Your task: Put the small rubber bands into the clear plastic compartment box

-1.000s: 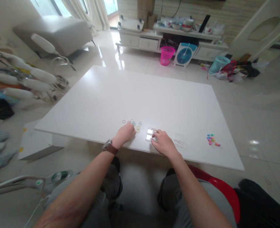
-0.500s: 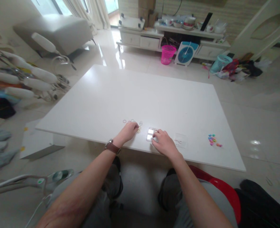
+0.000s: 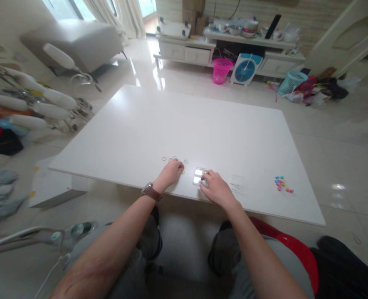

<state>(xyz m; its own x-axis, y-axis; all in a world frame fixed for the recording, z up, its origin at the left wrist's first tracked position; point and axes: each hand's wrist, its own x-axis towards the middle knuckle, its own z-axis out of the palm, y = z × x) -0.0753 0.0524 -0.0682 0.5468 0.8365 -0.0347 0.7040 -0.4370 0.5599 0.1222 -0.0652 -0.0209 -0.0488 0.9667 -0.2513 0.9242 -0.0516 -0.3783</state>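
My left hand (image 3: 171,171) is on the white table with its fingers curled together, among several thin rings (image 3: 164,158). Gold-coloured rings (image 3: 183,171) lie by its fingertips; whatever the fingers pinch is hidden. To the right is a small compartment box (image 3: 198,176) with pale, shiny squares. My right hand (image 3: 216,187) grips the right side of this box, thumb and fingers bent over it and covering part of it. Beside that hand, a clear flat packet (image 3: 238,184) lies with small dark thin pieces on it.
Small bright coloured pieces (image 3: 280,182) sit in a cluster toward the right end of the white table (image 3: 196,124). Its front edge runs just before my legs. A red chair (image 3: 283,241) is at the lower right. Beyond the table stand a pink basket (image 3: 221,71) and a blue fan (image 3: 246,69).
My left hand has shifted very slightly right, over the gold-coloured rings. My right hand stays at the box. The whole view has moved a little.
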